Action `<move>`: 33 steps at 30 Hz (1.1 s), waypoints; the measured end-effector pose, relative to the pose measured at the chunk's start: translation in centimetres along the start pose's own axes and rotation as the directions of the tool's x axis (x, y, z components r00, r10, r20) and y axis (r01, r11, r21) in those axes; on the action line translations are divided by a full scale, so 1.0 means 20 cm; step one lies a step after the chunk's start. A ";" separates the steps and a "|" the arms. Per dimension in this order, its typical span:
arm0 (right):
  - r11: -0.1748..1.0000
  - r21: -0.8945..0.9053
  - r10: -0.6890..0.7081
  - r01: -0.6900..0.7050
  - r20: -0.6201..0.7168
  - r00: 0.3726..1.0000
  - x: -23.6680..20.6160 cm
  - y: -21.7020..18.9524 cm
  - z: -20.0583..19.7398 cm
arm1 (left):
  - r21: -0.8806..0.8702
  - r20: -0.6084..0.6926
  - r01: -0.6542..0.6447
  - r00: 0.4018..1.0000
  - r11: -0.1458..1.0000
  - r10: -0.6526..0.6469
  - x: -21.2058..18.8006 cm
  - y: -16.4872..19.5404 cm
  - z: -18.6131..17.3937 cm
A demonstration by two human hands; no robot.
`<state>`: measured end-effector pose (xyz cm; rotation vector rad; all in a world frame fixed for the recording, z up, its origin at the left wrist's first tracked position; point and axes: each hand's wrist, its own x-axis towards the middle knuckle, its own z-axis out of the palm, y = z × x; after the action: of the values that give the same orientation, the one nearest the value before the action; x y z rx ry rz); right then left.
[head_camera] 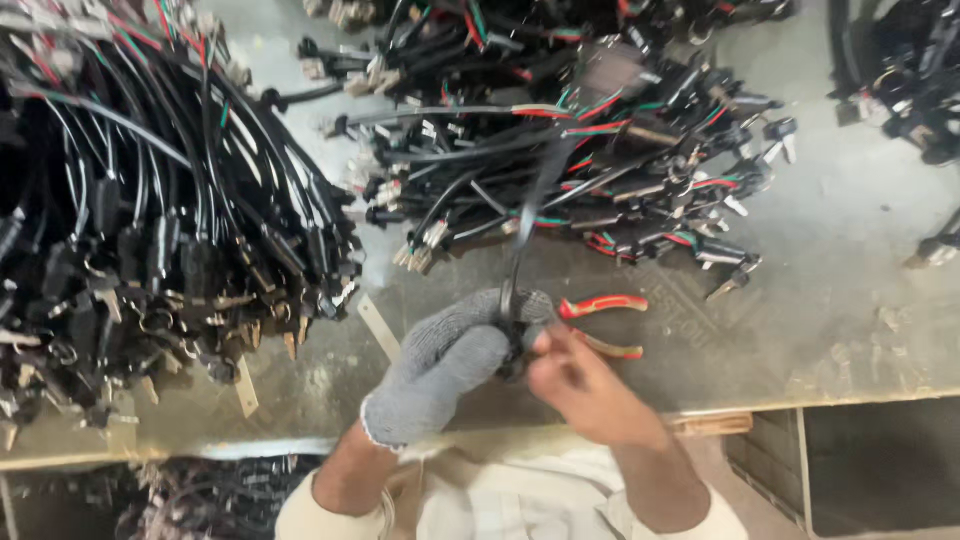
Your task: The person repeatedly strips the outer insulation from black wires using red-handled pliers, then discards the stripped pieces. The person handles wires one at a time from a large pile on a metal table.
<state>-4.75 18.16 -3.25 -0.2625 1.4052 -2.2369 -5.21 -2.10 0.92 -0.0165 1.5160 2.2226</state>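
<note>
Gripping black cable (520, 240) (blurred), gloved left hand (445, 365), right hand (580, 385).

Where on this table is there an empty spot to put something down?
Bare tabletop lies right of the middle cable pile, past the red-handled pliers. A thin strip runs between that pile and the big left cable heap. The far and left sides are crowded.

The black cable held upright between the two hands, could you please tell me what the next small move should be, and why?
Probably bring the red-handled pliers to the black cable. The left hand in a grey knit glove grips its lower end, and the bare right hand pinches there too, blurred. The pliers lie on the grey worktop just beyond the right hand.
</note>
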 end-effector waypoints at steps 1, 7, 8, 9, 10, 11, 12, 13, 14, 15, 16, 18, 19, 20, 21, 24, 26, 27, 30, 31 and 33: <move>0.978 0.117 0.172 -0.175 0.033 0.984 -0.04 0.08 0.01 | 0.362 0.000 -0.132 0.990 0.923 0.141 0.00 0.00 -0.01; 0.979 -0.205 -0.045 0.020 -0.122 0.992 -0.15 0.25 -0.13 | 0.500 -0.127 -0.347 0.877 0.793 0.464 -0.03 -0.18 0.06; 0.916 -0.390 -0.147 0.095 -0.107 0.983 -0.15 0.24 -0.14 | 0.494 -0.110 -0.402 0.851 0.771 0.514 -0.04 -0.21 0.07; 0.819 -0.555 -0.222 0.148 -0.067 0.973 -0.14 0.22 -0.14 | 0.448 -0.163 -0.396 0.845 0.801 0.509 -0.05 -0.23 0.08; 0.694 -0.693 -0.277 0.193 -0.009 0.961 -0.13 0.20 -0.13 | 0.401 -0.225 -0.383 0.839 0.832 0.495 -0.05 -0.24 0.08; 0.694 -0.691 -0.289 0.202 -0.010 0.957 -0.12 0.18 -0.12 | 0.355 -0.281 -0.379 0.829 0.854 0.484 -0.06 -0.24 0.09; 0.685 -0.692 -0.318 0.227 -0.004 0.948 -0.11 0.17 -0.11 | 0.323 -0.315 -0.315 0.853 0.893 0.415 -0.06 -0.22 0.08; 0.674 -0.693 -0.351 0.255 0.004 0.937 -0.11 0.16 -0.10 | 0.288 -0.344 -0.253 0.873 0.923 0.346 -0.06 -0.20 0.08; 0.638 -0.722 -0.366 0.266 0.020 0.931 -0.10 0.15 -0.09 | 0.250 -0.369 -0.182 0.890 0.951 0.267 -0.06 -0.18 0.08; 0.601 -0.750 -0.379 0.274 0.034 0.925 -0.10 0.15 -0.09 | 0.414 -0.330 -0.128 0.902 0.901 0.279 -0.06 -0.15 0.08; 0.563 -0.777 -0.391 0.280 0.048 0.919 -0.11 0.15 -0.09 | 0.565 -0.289 -0.076 0.915 0.822 0.282 -0.07 -0.12 0.07; 0.656 -0.725 -0.310 0.212 -0.002 0.951 -0.12 0.17 -0.10 | 0.756 -0.136 -0.133 0.926 0.641 0.352 -0.05 -0.07 0.05; 0.699 -0.694 -0.261 0.173 -0.022 0.965 -0.12 0.17 -0.10 | 0.795 -0.031 -0.226 0.911 0.563 0.410 -0.05 -0.06 0.04; 0.673 -0.710 -0.300 0.208 -0.005 0.954 -0.14 0.18 -0.10 | 0.819 0.069 -0.309 0.890 0.483 0.451 -0.05 -0.05 0.03; 0.642 -0.727 -0.341 0.243 0.013 0.940 -0.14 0.18 -0.09 | 0.804 0.036 -0.269 0.913 0.531 0.407 -0.04 -0.05 0.01; 0.632 -0.725 -0.367 0.273 0.030 0.930 -0.16 0.19 -0.08 | 0.777 -0.003 -0.221 0.935 0.590 0.354 -0.04 -0.07 0.02; 0.740 -0.648 -0.270 0.181 -0.040 0.962 -0.16 0.19 -0.08 | 0.796 0.032 -0.272 0.911 0.541 0.411 -0.05 -0.09 0.04; 0.815 -0.572 -0.180 0.096 -0.092 0.979 -0.16 0.18 -0.09 | 0.780 0.001 -0.270 0.903 0.564 0.429 -0.05 -0.10 0.07; 0.896 -0.442 -0.013 -0.038 -0.111 0.994 -0.14 0.17 -0.13 | 0.756 -0.107 -0.228 0.882 0.613 0.460 -0.06 -0.13 0.14; 0.904 -0.422 0.021 -0.063 -0.103 0.995 -0.15 0.17 -0.14 | 0.764 -0.149 -0.193 0.876 0.616 0.459 -0.05 -0.14 0.14; 0.906 -0.420 -0.090 0.058 -0.057 0.994 -0.17 0.19 -0.14 | 0.732 -0.057 -0.259 0.898 0.630 0.436 -0.03 -0.17 0.11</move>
<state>-1.91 20.70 -7.64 -0.3818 1.9418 -1.9969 -2.88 0.66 -1.01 0.2993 2.6289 1.7561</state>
